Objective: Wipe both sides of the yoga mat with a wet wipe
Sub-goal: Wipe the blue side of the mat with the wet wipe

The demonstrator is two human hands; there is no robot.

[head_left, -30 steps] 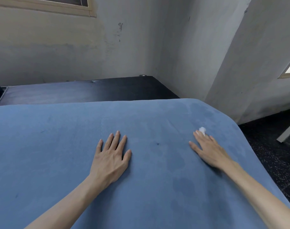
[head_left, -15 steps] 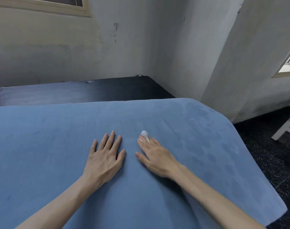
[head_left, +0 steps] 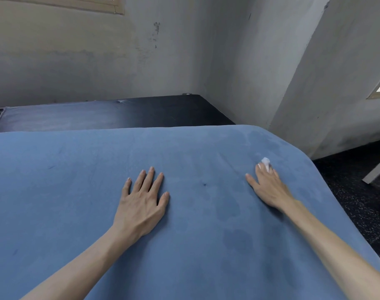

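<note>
Noted: yoga mat spread flat, left hand open, pressing it down, right hand flat over wet wipe near right edge; risk of mat bunching.

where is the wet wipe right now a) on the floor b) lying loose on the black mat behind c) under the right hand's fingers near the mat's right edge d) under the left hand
c: a white bit of the wipe pokes out past the fingertips of the right hand, which presses it on the blue mat towards its right edge; the left hand lies flat with nothing showing under it.
</note>
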